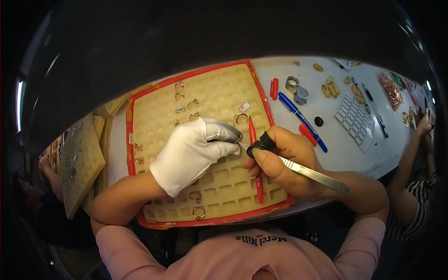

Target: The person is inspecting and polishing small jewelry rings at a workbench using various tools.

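My left hand (191, 154), in a white glove, pinches a small gold ring (238, 138) at its fingertips over a cream grid tray with a red rim (133, 100). My right hand (284, 161) is bare and grips steel tweezers (312, 174) together with a small black loupe (259, 143); the tweezer tips meet the gloved fingertips at the ring. A red pen (255, 158) lies on the tray under my right hand. Several gold rings (193, 102) sit in the tray's cells, among them one (241, 118) just beyond my hands and two (198, 205) near the front edge.
On the white table to the right lie red and blue pens (298, 116), a folding metal loupe (297, 91), a black cap (318, 121), a white grid insert (354, 116) and tan pods (330, 87). Another person's arm (415, 149) is far right. A second cream tray (79, 163) stands left.
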`<action>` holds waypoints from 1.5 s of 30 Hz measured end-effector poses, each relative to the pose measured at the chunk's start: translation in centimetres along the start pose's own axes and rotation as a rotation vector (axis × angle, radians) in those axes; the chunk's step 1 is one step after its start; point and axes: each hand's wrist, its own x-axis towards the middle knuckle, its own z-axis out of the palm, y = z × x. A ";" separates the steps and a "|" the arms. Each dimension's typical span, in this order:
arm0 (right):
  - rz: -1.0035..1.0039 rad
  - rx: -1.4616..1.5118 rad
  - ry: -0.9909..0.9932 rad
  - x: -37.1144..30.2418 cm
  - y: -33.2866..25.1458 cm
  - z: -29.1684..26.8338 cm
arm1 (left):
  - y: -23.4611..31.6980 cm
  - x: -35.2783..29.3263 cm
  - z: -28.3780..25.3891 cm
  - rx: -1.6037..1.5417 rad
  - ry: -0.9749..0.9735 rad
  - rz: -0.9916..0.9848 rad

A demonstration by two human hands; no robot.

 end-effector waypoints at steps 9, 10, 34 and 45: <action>-0.008 0.061 0.035 0.0 -0.1 -0.1 | 0.4 0.1 -0.2 0.021 -0.033 -0.032; -0.019 0.068 0.031 0.0 -0.5 -0.2 | 0.4 0.3 -0.3 0.161 -0.053 0.003; -0.017 -0.002 0.019 -0.1 -0.3 -0.1 | 0.1 0.1 0.0 0.030 -0.019 0.026; -0.004 0.019 0.022 0.0 -0.4 -0.1 | 0.5 0.3 -0.3 0.127 -0.046 0.019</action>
